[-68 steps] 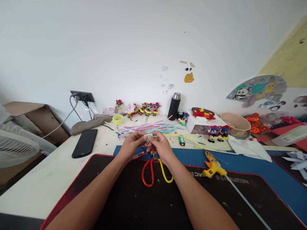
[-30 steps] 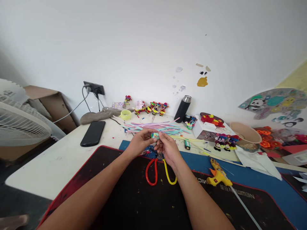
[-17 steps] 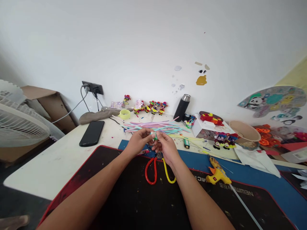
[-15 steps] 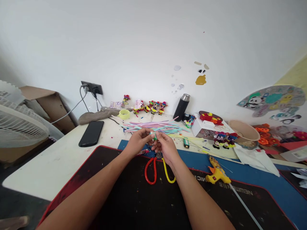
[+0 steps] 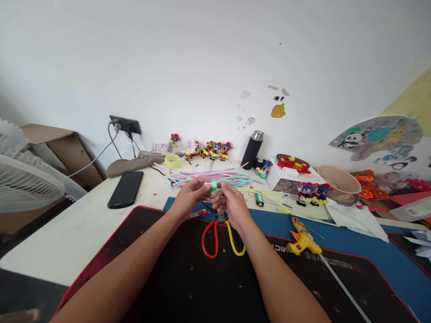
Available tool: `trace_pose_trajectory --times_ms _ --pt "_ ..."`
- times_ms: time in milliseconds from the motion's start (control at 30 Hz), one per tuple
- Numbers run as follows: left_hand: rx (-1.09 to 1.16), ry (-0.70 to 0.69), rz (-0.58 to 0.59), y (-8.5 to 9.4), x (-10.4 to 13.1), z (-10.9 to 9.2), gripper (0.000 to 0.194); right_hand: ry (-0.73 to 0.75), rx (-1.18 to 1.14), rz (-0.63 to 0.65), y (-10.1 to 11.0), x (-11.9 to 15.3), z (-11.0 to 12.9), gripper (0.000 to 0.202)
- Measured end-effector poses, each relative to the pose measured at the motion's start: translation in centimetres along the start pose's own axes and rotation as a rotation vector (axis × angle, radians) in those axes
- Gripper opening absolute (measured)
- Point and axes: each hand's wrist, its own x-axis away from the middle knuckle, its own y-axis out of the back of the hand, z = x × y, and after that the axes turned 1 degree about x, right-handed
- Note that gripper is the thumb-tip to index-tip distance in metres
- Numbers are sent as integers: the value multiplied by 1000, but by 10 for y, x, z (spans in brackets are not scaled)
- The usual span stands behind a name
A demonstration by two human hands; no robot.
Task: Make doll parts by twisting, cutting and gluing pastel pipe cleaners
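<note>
1. The green piece (image 5: 212, 185), small and apparently fuzzy, is held above the middle of the worktop (image 5: 84, 229), on the far-edge side of the black mat (image 5: 188, 287).
2. The left hand (image 5: 191, 196) pinches its left end between thumb and fingertips. The right hand (image 5: 234, 204) has its fingers curled and thumb brought in beside the other end; whether it grips anything cannot be told.
3. The piece should be very light, soft outside and bendable, unlikely to slip or break, though a hard squeeze might flatten it. A fingertip pinch at its ends would probably suit it best.
4. Held pieces visible: one. The pink, lilac and turquoise strips (image 5: 229, 176) behind the hands, towards the worktop's far edge, overlap too much to count.
5. Tools: one red-and-yellow-handled cutter (image 5: 216, 237) below the hands, and one yellow glue gun (image 5: 305, 244) towards the right edge.
6. Small figures: about five along the far edge (image 5: 215, 151), one beside the flask (image 5: 264, 169), and two in front of the white box (image 5: 305, 195).
7. Others: one flask (image 5: 252, 150) near the far edge, one phone (image 5: 125, 189) nearer the left edge, and one tape roll (image 5: 172, 161).
</note>
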Motion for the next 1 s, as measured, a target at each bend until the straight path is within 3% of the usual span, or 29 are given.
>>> trace_pose_trajectory --times_ms 233,467,1000 --pt "120 82 -4 1 1 0 44 25 35 11 -2 3 3 59" --pt "82 88 38 3 1 2 38 41 76 18 -2 3 1 52" --pt "34 120 21 2 1 1 49 27 116 10 3 -1 -2 50"
